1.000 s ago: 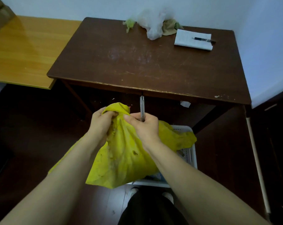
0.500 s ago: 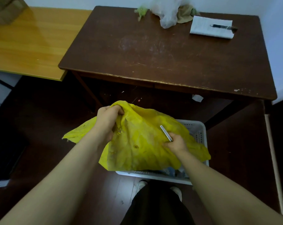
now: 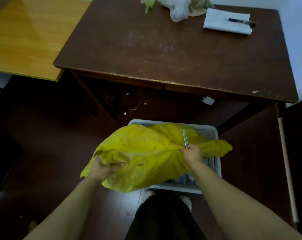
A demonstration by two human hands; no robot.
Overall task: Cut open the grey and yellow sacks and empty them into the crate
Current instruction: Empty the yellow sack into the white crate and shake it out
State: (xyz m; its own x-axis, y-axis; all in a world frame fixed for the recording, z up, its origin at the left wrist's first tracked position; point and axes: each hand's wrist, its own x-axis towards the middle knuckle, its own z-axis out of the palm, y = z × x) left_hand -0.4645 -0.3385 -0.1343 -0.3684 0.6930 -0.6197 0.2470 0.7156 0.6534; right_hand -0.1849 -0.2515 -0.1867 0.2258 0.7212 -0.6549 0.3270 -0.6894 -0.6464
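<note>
One yellow sack [image 3: 146, 148] is held over crate [image 3: 214, 134] | edge is clutched by curled left hand [image 3: 103, 168] | sack and metal blade [image 3: 185, 138] are gripped in closed right hand [image 3: 191, 154]

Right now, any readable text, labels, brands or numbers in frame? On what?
None readable.
On the white paper pad on the dark table: any writing is too blurred to read.
On the pen lying on it: no legible brand.
On the yellow sack and the white crate: no print visible.
</note>
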